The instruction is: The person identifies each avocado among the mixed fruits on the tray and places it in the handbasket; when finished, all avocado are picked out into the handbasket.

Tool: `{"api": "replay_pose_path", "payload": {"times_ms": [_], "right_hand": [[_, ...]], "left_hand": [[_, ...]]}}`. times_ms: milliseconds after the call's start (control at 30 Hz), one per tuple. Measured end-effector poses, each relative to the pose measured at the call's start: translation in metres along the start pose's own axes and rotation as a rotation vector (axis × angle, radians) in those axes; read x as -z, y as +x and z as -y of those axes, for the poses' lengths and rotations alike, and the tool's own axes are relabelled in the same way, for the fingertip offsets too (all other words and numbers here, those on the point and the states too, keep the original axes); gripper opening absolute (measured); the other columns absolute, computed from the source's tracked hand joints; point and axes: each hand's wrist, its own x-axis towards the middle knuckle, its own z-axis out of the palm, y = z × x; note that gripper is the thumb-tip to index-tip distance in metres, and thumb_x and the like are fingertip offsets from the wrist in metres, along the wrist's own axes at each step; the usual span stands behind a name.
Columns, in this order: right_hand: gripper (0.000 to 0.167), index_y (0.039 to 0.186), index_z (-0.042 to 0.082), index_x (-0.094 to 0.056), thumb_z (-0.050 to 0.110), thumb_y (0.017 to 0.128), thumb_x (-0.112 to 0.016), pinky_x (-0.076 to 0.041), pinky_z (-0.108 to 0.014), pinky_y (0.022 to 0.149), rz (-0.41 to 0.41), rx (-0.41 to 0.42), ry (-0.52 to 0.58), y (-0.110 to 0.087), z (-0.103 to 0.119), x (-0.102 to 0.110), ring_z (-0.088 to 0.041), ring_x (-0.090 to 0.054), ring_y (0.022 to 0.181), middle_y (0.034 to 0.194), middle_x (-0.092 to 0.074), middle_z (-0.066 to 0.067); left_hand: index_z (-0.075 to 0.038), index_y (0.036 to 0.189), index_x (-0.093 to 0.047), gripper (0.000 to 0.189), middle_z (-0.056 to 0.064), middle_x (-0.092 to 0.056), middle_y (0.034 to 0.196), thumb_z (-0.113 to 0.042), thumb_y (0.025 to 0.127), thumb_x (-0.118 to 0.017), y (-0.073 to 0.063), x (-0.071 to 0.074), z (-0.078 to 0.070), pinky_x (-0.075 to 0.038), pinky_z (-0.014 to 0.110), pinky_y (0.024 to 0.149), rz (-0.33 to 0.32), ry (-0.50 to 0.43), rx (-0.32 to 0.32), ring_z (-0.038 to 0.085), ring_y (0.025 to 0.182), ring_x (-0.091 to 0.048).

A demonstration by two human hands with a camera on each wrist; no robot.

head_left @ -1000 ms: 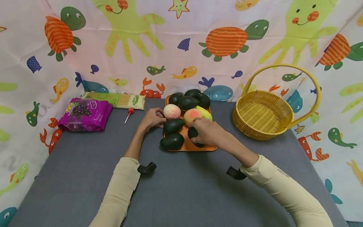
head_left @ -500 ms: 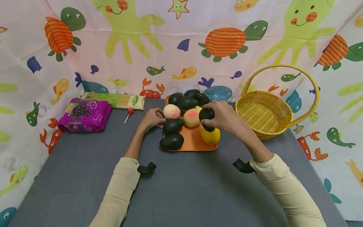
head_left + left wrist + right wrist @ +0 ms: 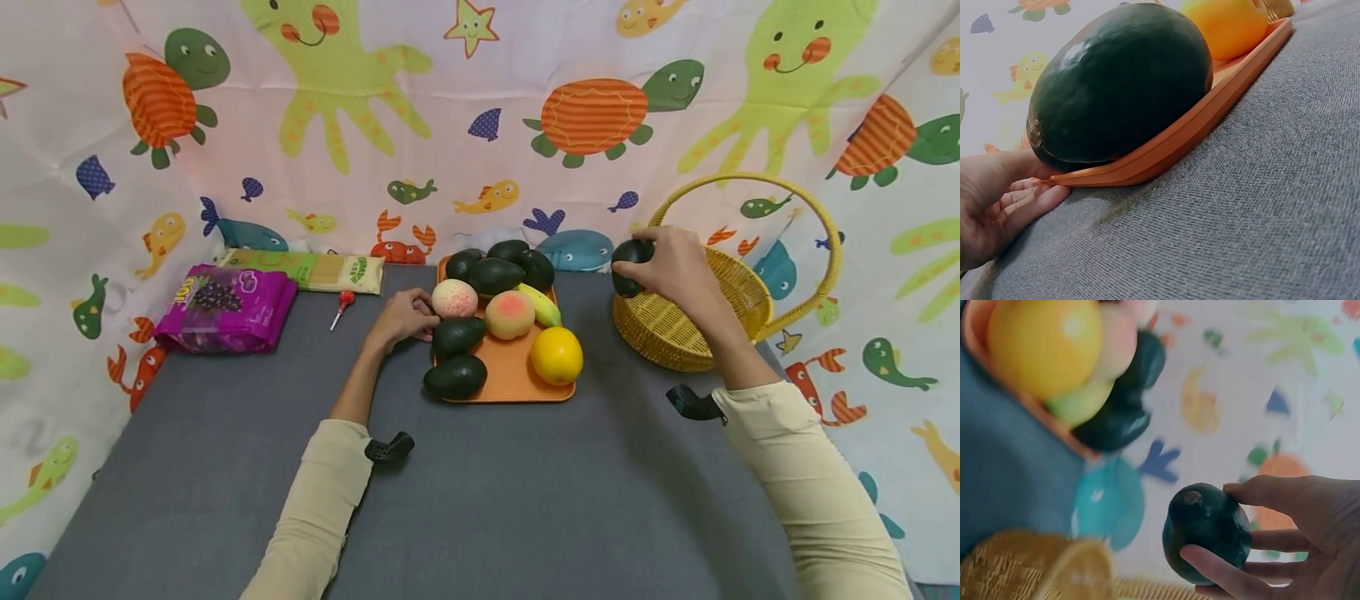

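My right hand (image 3: pixel 672 262) grips a dark green avocado (image 3: pixel 632 265) in the air at the near left rim of the yellow wicker basket (image 3: pixel 660 346). Thumb and fingers wrap its sides in the right wrist view, where the avocado (image 3: pixel 1207 531) shows its stem end. At the left side of the orange tray (image 3: pixel 517 379), my left hand (image 3: pixel 405 318) pinches the rim, thumb above and fingers below in the left wrist view. On the tray lie several more avocados (image 3: pixel 455 377), two peaches (image 3: pixel 510 314), a banana (image 3: pixel 542 306) and a yellow round fruit (image 3: pixel 557 356).
A purple grape-print package (image 3: pixel 225 308) lies at the back left, in front of a long noodle packet (image 3: pixel 322 270). Beside them is a red lollipop (image 3: pixel 342 307). The basket's tall handle (image 3: pixel 832 242) arches over it. A printed cloth (image 3: pixel 450 100) hangs behind the table.
My right hand has lifted the avocado off the tray and carried it right to the basket, uncovering the yellow fruit. The left hand stays at the tray's edge.
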Motion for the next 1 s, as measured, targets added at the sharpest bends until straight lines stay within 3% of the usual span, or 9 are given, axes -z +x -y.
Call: {"api": "replay_pose_path", "payload": {"times_ms": [167,367,500,600,667,733,833,900,1000], "right_hand": [[0.058,0.132,-0.011,-0.063,0.028,0.092,-0.077,-0.058,-0.028,0.048,-0.013,-0.071,0.066,0.018,-0.046,0.007,-0.023,-0.072,0.06,0.114,-0.064,-0.039],[0.056,0.12,-0.02,-0.066,0.025,0.09,-0.078,-0.058,-0.032,0.045,-0.077,-0.132,0.119,0.038,-0.093,0.006,-0.025,-0.07,0.049,0.1,-0.068,-0.044],[0.048,0.104,-0.021,-0.07,0.024,0.089,-0.078,-0.058,-0.033,0.044,-0.113,-0.206,0.198,0.054,-0.12,-0.002,-0.018,-0.066,0.042,0.068,-0.067,-0.025],[0.046,0.097,-0.02,-0.071,0.025,0.09,-0.078,-0.057,-0.029,0.044,-0.131,-0.28,0.239,0.066,-0.138,-0.011,-0.011,-0.062,0.042,0.062,-0.065,-0.01],[0.046,0.096,-0.016,-0.068,0.028,0.09,-0.077,-0.054,-0.024,0.045,-0.133,-0.333,0.218,0.071,-0.147,-0.017,-0.01,-0.06,0.048,0.068,-0.064,-0.01],[0.048,0.101,-0.016,-0.063,0.03,0.091,-0.076,-0.058,-0.028,0.052,-0.128,-0.385,0.194,0.075,-0.153,-0.025,-0.025,-0.065,0.057,0.08,-0.063,-0.016],[0.06,0.12,-0.018,-0.052,0.032,0.093,-0.073,-0.064,-0.044,0.08,-0.098,-0.457,0.16,0.076,-0.158,-0.036,-0.042,-0.064,0.085,0.102,-0.056,-0.027],[0.068,0.132,-0.021,-0.045,0.03,0.095,-0.071,-0.059,-0.056,0.096,-0.083,-0.486,0.182,0.076,-0.16,-0.042,-0.051,-0.063,0.097,0.117,-0.052,-0.037],[0.074,0.143,-0.022,-0.035,0.026,0.098,-0.068,-0.063,-0.053,0.091,-0.061,-0.502,0.274,0.079,-0.162,-0.048,-0.038,-0.067,0.082,0.139,-0.037,-0.046]], "left_hand": [[-0.001,0.125,-0.063,0.036,0.011,-0.069,0.096,-0.012,0.092,-0.073,0.002,0.0,0.001,-0.062,0.025,0.058,-0.004,0.019,-0.006,0.007,0.061,-0.069],[-0.002,0.125,-0.063,0.036,0.011,-0.07,0.095,-0.013,0.092,-0.073,0.002,0.0,0.003,-0.061,0.024,0.058,0.001,0.026,-0.023,0.007,0.06,-0.069],[-0.001,0.124,-0.063,0.036,0.012,-0.07,0.095,-0.012,0.092,-0.073,0.0,0.0,0.004,-0.061,0.025,0.058,-0.004,0.02,-0.029,0.007,0.06,-0.069],[-0.001,0.125,-0.063,0.036,0.012,-0.07,0.095,-0.011,0.092,-0.073,-0.001,0.002,0.003,-0.061,0.025,0.058,-0.008,0.022,-0.033,0.008,0.06,-0.069],[-0.001,0.125,-0.063,0.035,0.013,-0.07,0.096,-0.011,0.092,-0.073,-0.001,0.002,0.003,-0.061,0.025,0.058,-0.004,0.015,-0.033,0.008,0.061,-0.069],[-0.001,0.124,-0.064,0.035,0.013,-0.07,0.095,-0.01,0.091,-0.073,0.0,0.001,0.003,-0.062,0.025,0.058,-0.003,0.005,-0.032,0.008,0.062,-0.069],[-0.001,0.122,-0.064,0.034,0.011,-0.07,0.094,-0.01,0.09,-0.073,0.001,0.0,0.004,-0.061,0.024,0.058,-0.008,0.002,-0.031,0.008,0.063,-0.069],[-0.001,0.121,-0.065,0.034,0.01,-0.07,0.093,-0.011,0.089,-0.073,0.002,0.0,0.004,-0.061,0.024,0.058,-0.008,0.005,-0.029,0.008,0.063,-0.069],[-0.001,0.121,-0.065,0.034,0.009,-0.07,0.093,-0.011,0.09,-0.073,0.002,0.003,0.004,-0.061,0.023,0.058,-0.004,0.012,-0.027,0.007,0.062,-0.068]]}}
